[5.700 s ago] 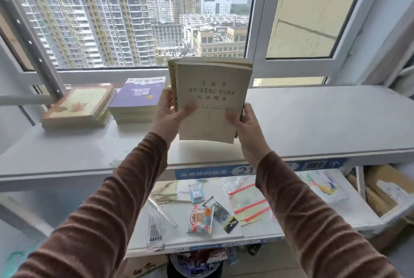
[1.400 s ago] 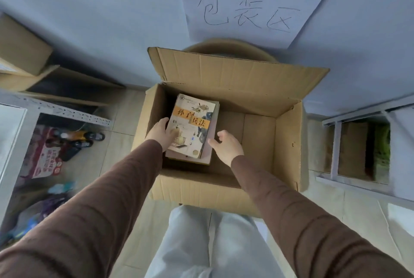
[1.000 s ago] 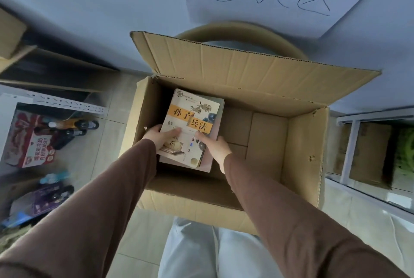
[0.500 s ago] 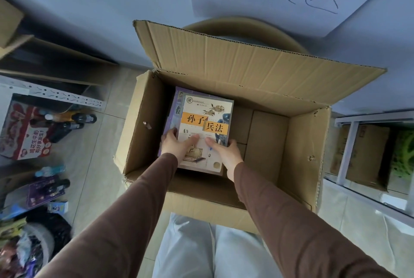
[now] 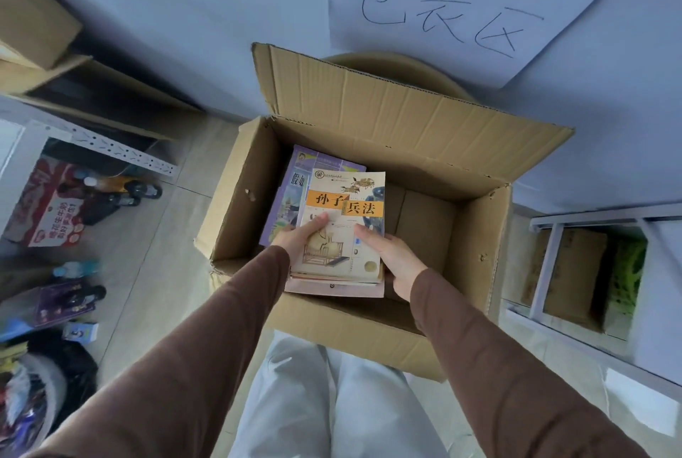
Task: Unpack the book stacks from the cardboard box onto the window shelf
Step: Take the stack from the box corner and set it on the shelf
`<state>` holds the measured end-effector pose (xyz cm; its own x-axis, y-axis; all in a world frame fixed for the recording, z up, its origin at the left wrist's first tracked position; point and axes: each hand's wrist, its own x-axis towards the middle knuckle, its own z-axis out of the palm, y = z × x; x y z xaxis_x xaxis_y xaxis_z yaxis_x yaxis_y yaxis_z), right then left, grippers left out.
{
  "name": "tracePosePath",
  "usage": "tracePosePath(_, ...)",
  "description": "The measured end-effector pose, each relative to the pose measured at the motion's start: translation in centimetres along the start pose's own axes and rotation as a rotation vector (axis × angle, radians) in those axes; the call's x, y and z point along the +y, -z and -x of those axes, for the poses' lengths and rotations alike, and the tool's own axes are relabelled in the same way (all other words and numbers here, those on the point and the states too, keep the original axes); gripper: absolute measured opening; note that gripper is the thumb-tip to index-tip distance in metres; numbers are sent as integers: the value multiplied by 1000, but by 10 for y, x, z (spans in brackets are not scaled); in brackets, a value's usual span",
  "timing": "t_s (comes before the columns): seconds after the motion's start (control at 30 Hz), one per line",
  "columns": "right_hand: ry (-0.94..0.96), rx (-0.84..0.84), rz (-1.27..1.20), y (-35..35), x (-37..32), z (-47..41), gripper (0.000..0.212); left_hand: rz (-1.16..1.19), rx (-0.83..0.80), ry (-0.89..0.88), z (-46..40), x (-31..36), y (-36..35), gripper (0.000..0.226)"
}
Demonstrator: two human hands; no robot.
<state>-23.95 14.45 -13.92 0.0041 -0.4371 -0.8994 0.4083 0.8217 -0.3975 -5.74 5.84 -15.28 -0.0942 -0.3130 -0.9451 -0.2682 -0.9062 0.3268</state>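
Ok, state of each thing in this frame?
Cardboard box: open, flaps up.
Book stack: held over the box.
Purple book: inside the box, partly covered.
Left hand: grips the stack.
Right hand: grips the stack.
Paper sign: flat on the wall.

Tiled floor (image 5: 155, 258), cardboard box (image 5: 476, 236), bottles (image 5: 114, 191), red carton (image 5: 48, 214)

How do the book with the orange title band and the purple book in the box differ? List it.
The orange-banded book tops the stack gripped by the left hand and right hand; the purple book lies untouched underneath, mostly hidden. One cover is cream, the other purple. Both are paperbacks inside the cardboard box.
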Motion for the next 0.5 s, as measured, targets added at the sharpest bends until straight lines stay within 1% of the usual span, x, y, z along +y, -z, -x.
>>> tracePosePath(0.07, 42, -14, 36, -11, -12, 20, 56, 36, 11, -22, 24, 7, 9, 79)
tracePosePath(0.17, 118, -93, 78, -40, -35, 53, 38, 92, 54, -113, 67, 20, 34, 81)
tracePosePath(0.27, 195, -184, 113, -83, -56, 86, 25, 143, 101, -212, 121, 30, 70, 62)
tracePosePath(0.3, 230, -206, 145, -102, -61, 99, 27, 166, 122, -237, 138, 31, 85, 61)
tracePosePath(0.33, 260, -224, 183, -123, -64, 110, 35, 185, 145, -259, 155, 30, 103, 64)
tracePosePath(0.4, 291, -260, 243, -167, -65, 130, 50, 235, 194, -321, 189, 23, 142, 77)
tracePosePath(0.47, 327, -320, 269, -214, -59, 150, 50, 305, 250, -385, 222, 8, 185, 91)
tracePosePath(0.5, 340, -361, 277, -239, -54, 161, 47, 346, 271, -417, 239, -3, 207, 93)
